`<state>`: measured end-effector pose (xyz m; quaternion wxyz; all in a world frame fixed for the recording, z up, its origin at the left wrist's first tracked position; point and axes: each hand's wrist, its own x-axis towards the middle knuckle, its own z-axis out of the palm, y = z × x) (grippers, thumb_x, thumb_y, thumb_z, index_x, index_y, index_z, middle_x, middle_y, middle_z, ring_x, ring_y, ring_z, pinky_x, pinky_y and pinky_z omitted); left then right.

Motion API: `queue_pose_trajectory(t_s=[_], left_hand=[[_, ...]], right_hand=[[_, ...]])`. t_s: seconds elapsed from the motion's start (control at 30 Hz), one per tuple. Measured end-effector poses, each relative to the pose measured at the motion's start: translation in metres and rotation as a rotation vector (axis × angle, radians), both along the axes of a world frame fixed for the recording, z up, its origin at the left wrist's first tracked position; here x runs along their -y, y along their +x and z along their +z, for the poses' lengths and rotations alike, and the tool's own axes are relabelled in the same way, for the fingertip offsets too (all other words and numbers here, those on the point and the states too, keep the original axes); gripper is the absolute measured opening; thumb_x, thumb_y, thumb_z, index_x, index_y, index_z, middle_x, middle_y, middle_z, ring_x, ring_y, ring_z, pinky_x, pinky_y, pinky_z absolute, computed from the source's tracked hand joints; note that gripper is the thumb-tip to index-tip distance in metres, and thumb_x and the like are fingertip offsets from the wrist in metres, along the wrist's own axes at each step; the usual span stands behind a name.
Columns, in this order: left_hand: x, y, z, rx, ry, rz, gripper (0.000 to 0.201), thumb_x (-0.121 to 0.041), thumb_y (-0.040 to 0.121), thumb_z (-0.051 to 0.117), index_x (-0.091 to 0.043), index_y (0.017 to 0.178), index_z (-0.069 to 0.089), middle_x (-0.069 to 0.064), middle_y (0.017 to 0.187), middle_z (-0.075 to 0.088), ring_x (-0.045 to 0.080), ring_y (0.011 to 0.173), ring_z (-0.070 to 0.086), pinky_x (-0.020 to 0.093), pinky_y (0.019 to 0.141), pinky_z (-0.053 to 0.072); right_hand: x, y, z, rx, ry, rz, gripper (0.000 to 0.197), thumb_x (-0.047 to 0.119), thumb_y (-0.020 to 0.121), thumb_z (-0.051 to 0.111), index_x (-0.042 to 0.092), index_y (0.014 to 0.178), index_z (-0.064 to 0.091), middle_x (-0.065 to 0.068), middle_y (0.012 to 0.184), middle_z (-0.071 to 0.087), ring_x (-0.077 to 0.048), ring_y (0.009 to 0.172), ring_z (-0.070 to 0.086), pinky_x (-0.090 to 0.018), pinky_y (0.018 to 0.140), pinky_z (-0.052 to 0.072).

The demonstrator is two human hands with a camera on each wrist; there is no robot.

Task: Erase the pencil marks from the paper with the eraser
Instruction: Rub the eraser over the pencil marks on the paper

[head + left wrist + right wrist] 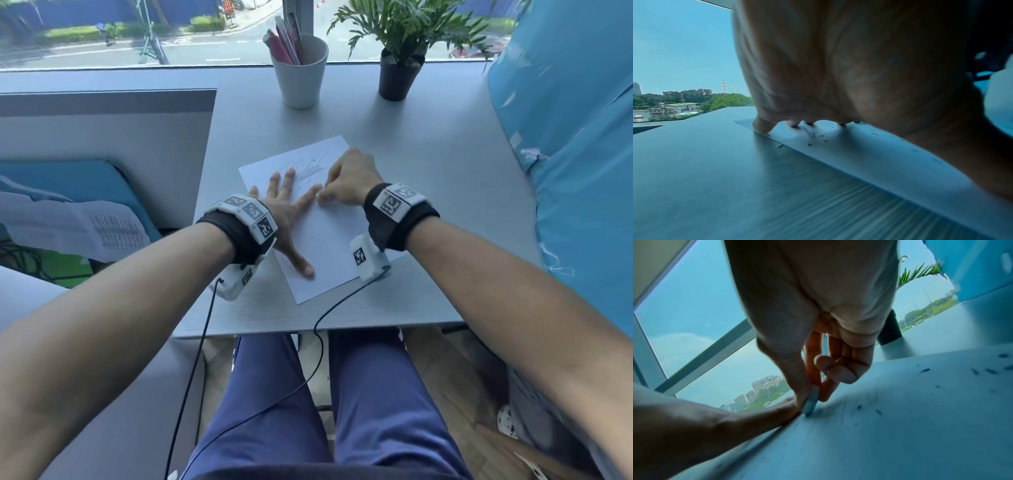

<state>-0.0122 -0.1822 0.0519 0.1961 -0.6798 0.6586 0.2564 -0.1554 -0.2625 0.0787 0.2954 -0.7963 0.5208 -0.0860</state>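
A white sheet of paper [325, 246] lies at an angle on the grey desk [428, 164], with pencil scribbles [310, 164] on its far half. My left hand [286, 212] lies flat on the paper's left side, fingers spread and pressing it down; the left wrist view shows its fingertips [762, 128] on the paper [869, 155]. My right hand [346, 178] pinches a small pale eraser [812, 400] between thumb and fingers, its tip touching the paper [900, 418] right beside my left index finger [764, 413]. Dark eraser crumbs [925, 370] dot the sheet.
A white cup of pens [299, 72] and a potted plant [400, 68] stand at the desk's far edge by the window. A blue wrapped bulk [575, 137] crowds the right side. Cables [322, 322] hang off the near edge. Printed papers [85, 226] lie to the left.
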Motion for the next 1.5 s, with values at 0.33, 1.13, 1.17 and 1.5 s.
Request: queue_pose_trajectory(t_s=[0.33, 1.13, 1.17, 1.5], left_hand=[[-0.001, 0.000, -0.001, 0.008, -0.012, 0.000, 0.168, -0.087, 0.024, 0.079, -0.049, 0.142, -0.035, 0.008, 0.152, -0.047, 0.035, 0.142, -0.037, 0.068, 0.116, -0.006], [-0.001, 0.001, 0.000, 0.004, -0.016, -0.007, 0.169, -0.087, 0.025, 0.078, -0.047, 0.144, -0.034, 0.008, 0.152, -0.047, 0.036, 0.142, -0.037, 0.071, 0.113, -0.007], [-0.001, 0.000, 0.001, 0.004, -0.011, -0.009, 0.168, -0.087, 0.026, 0.078, -0.046, 0.144, -0.034, 0.008, 0.152, -0.047, 0.036, 0.142, -0.037, 0.070, 0.114, -0.008], [-0.001, 0.004, -0.005, -0.029, -0.031, 0.001, 0.169, -0.089, 0.021, 0.077, -0.049, 0.144, -0.033, 0.008, 0.152, -0.047, 0.035, 0.142, -0.037, 0.071, 0.113, -0.009]], right_hand=[[-0.010, -0.011, -0.003, -0.028, 0.085, 0.054, 0.014, 0.018, 0.060, 0.087, 0.012, 0.067, 0.077, 0.003, 0.057, 0.064, -0.004, 0.056, 0.057, -0.016, 0.055, 0.043], [-0.013, -0.017, -0.006, -0.080, 0.099, 0.146, 0.016, 0.022, 0.063, 0.088, 0.012, 0.067, 0.076, 0.004, 0.056, 0.064, -0.001, 0.050, 0.055, -0.012, 0.049, 0.043], [-0.004, -0.013, -0.004, -0.053, 0.061, 0.096, 0.017, 0.022, 0.063, 0.088, 0.011, 0.069, 0.077, 0.002, 0.059, 0.065, -0.003, 0.054, 0.057, -0.014, 0.053, 0.045], [-0.009, -0.027, -0.010, -0.098, 0.084, 0.149, 0.017, 0.022, 0.063, 0.088, 0.011, 0.067, 0.075, 0.001, 0.060, 0.066, 0.000, 0.050, 0.054, -0.011, 0.048, 0.043]])
